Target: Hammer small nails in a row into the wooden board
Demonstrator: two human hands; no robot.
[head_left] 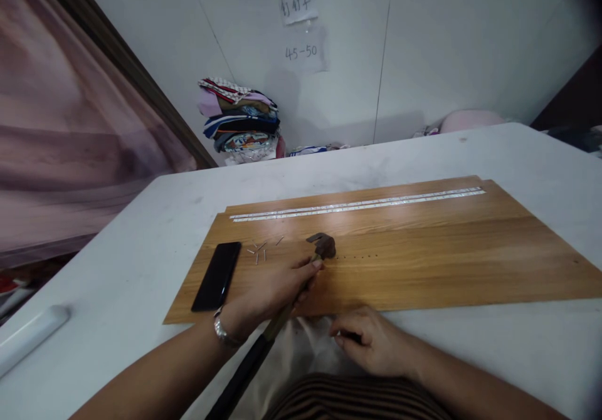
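Note:
My left hand (270,291) is closed around the handle of a hammer (322,245), close to its dark metal head, which rests on a wooden board (423,257). A row of small nail heads (357,257) runs to the right of the hammer head. My right hand (371,338) lies at the near edge of the board with its fingers curled in; what they hold, if anything, is hidden. Several loose nails (261,249) lie on the board left of the hammer, beside a black phone (217,275).
The board lies on a white table (117,269). Two shiny strips (357,205) run along the board's far edge. A pile of folded cloth (239,122) sits behind the table by the wall. A white object (28,335) lies at the left edge.

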